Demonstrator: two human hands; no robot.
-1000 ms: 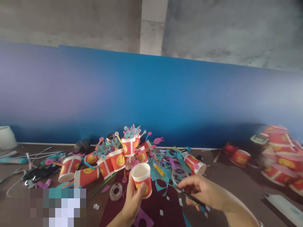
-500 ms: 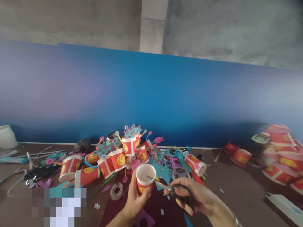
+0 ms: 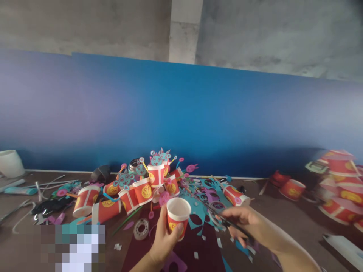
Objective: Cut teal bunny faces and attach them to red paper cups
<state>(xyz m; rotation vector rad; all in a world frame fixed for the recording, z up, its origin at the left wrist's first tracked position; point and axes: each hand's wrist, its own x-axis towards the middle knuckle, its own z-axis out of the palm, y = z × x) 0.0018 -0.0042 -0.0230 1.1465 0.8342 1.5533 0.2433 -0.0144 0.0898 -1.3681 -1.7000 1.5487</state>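
Red-and-white stacked cups (image 3: 340, 192), too blurred for me to count, stand well right of my fingers. From afar, my left hand (image 3: 165, 237) clamps one paper cup (image 3: 179, 220) in its fingers, mouth up, white inner wall visible; my right hand (image 3: 245, 223) has fingers closed around one pair of scissors (image 3: 224, 220). One white reel (image 3: 136, 231) lies left of the left fingers.

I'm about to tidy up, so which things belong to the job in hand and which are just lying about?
In use:
red-and-white paper cup, in the left hand
black-handled scissors, in the right hand

Probably just lying about:
cut blue paper scraps
round white ring
tapered white container
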